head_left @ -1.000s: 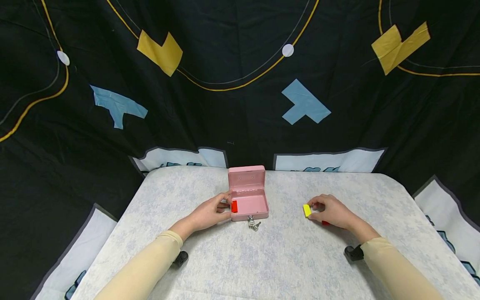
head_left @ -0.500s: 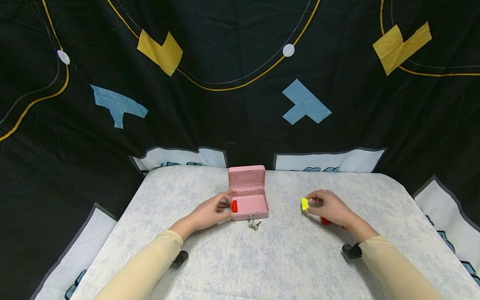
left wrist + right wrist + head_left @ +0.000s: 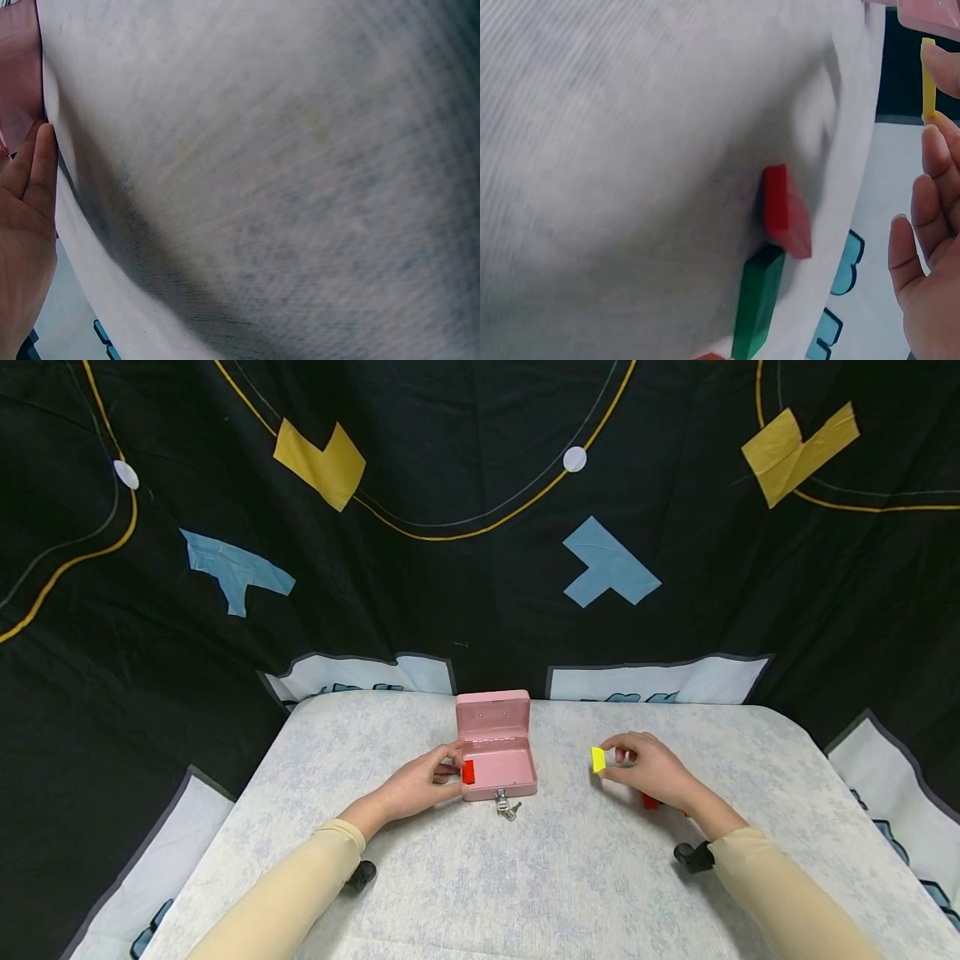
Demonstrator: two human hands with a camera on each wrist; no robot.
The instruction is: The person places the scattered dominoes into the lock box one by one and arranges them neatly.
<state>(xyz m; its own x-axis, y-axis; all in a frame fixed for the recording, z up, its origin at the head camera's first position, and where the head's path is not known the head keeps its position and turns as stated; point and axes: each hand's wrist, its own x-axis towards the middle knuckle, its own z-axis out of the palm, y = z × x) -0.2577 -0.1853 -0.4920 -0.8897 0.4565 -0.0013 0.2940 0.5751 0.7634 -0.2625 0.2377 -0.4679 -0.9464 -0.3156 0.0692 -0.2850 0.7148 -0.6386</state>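
A pink metal cash box (image 3: 504, 768) stands on the table with its lid up. Inside, against the left wall, is a red block (image 3: 468, 772). My left hand (image 3: 420, 785) rests against the box's left side, fingertips at the rim; in the left wrist view two fingers (image 3: 41, 165) lie straight beside the pink wall. My right hand (image 3: 648, 768), to the right of the box, pinches a flat yellow block (image 3: 597, 760) between thumb and fingers, raised above the table. Its other fingers (image 3: 930, 202) are spread loosely in the right wrist view.
Under the right hand lie another red block (image 3: 780, 206), a green block (image 3: 757, 300) and the edge of an orange-red piece (image 3: 711, 357). A lock (image 3: 502, 800) with keys (image 3: 512, 812) is at the box's front. A black curtain (image 3: 495, 585) hangs behind the table.
My right hand has lifted the yellow block and carried it left and away from me, towards the box. The left hand and the box have stayed in place.
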